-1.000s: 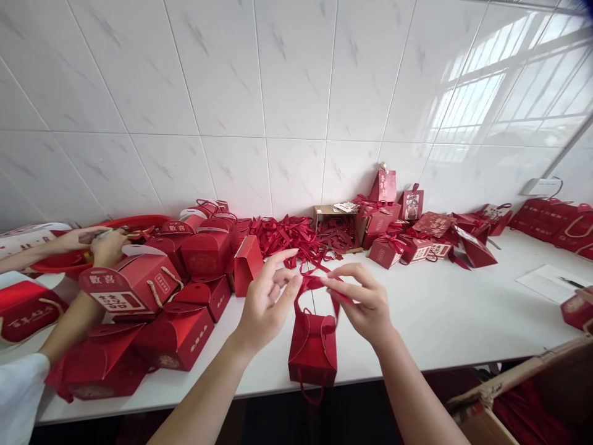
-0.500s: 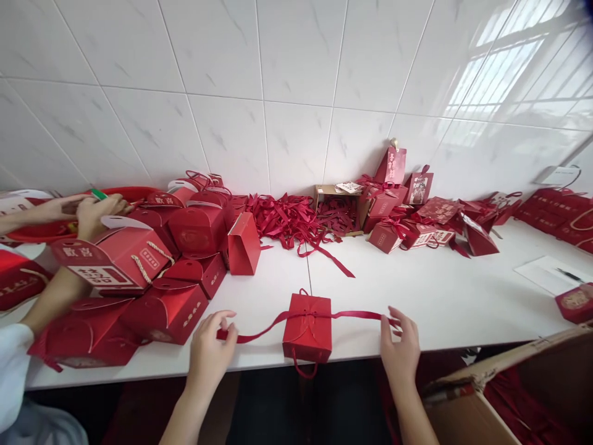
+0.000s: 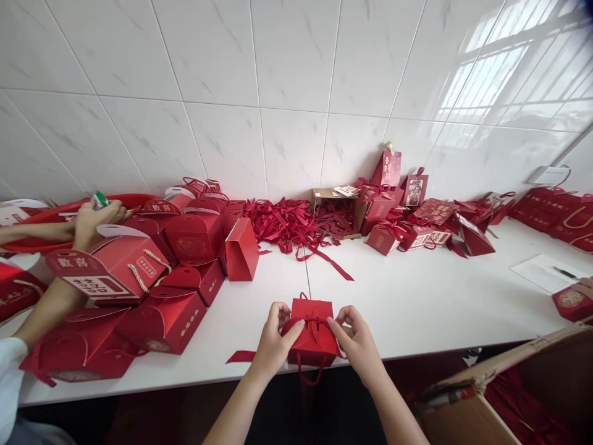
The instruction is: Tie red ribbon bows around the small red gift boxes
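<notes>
A small red gift box [image 3: 314, 341] with cord loops at its back and front stands near the table's front edge. Across its top runs a red ribbon [image 3: 241, 356], whose loose end lies on the table to the left. My left hand [image 3: 274, 343] pinches the ribbon at the box's upper left, thumb over the top. On the right side my right hand [image 3: 359, 346] pinches the ribbon close to the knot in the middle. Both palms rest against the sides of the box, and part of the ribbon is hidden by the fingers.
Red boxes [image 3: 194, 235] are stacked at the left, where another person's hands [image 3: 92, 219] hold a green-and-white item. A ribbon pile [image 3: 282, 222] and small finished boxes [image 3: 382, 238] stand along the wall. A cardboard box [image 3: 458, 414] is at the lower right, a paper [image 3: 542, 272] above it.
Both my hands have moved inward from the ribbon's outstretched ends to the top of the box. The ribbon's left end now lies on the table. The other person's hands have shifted slightly.
</notes>
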